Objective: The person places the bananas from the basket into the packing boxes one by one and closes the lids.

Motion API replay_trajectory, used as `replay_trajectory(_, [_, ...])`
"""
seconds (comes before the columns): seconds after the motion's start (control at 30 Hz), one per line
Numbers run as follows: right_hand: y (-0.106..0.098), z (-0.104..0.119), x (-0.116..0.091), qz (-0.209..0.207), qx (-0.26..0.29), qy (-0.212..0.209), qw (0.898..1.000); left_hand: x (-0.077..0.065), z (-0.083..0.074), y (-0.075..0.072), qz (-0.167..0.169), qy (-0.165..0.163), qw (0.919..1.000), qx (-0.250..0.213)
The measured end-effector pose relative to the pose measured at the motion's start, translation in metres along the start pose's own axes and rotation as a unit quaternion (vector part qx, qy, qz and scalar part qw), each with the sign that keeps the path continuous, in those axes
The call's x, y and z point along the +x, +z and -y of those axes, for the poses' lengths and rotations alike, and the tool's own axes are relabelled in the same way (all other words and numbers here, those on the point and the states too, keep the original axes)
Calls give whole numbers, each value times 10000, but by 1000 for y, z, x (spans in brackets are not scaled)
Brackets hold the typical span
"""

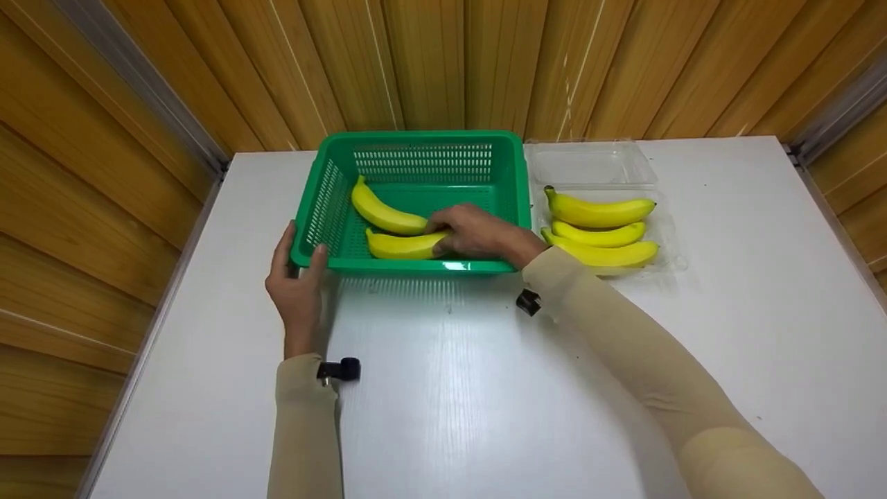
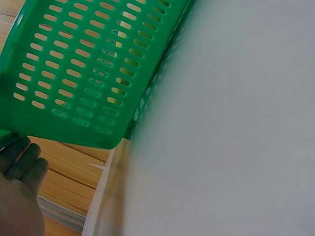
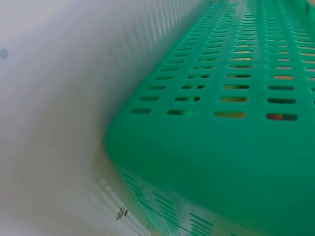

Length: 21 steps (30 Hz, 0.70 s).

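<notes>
A green plastic basket (image 1: pixel 423 266) with slotted walls stands on the white table. My left hand (image 1: pixel 296 284) holds its front left corner, thumb at the front rim and fingers along the left side. In the left wrist view the fingers (image 2: pixel 30 164) reach the underside of the rim. Inside the basket, my right hand (image 1: pixel 478 232) grips the right end of the front yellow banana (image 1: pixel 402 246). Another banana (image 1: pixel 384 213) lies just behind it, its right end close to my index finger. In the right wrist view the basket wall (image 3: pixel 221 147) hides the hand.
Right of the basket, an open clear plastic box (image 1: pixel 589 166) has its lid folded back. Several bananas (image 1: pixel 603 210) lie in it, partly behind my right sleeve. A wood-panelled wall (image 1: pixel 429 62) rises behind the table (image 1: pixel 416 388), with more panels at both sides.
</notes>
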State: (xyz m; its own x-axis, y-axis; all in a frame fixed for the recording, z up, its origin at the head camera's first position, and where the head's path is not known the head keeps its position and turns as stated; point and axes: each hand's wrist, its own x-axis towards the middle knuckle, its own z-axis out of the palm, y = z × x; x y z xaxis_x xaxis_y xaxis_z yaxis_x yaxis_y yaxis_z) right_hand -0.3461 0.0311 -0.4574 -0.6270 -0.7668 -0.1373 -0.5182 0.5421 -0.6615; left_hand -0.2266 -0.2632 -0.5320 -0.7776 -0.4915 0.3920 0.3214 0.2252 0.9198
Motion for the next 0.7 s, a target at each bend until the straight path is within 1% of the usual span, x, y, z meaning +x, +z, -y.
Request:
replay_trajectory(0.23, [-1, 1, -4, -255, 424, -141, 9987, -1, 0, 0, -6, -60, 9999, 110])
replay_trajectory(0.47, [-1, 3, -6, -543, 884, -340, 9940, 0, -2, 0, -28, -155, 9998, 125])
replay_trajectory(0.53, [-1, 5, -6, -614, 990, -361, 9925, -1, -7, 1, -21, -192, 9998, 103])
replay_trajectory(0.7, [-3, 6, -8, -808, 1046, -433, 9903, -6, -29, 3, 34, -236, 9997, 50])
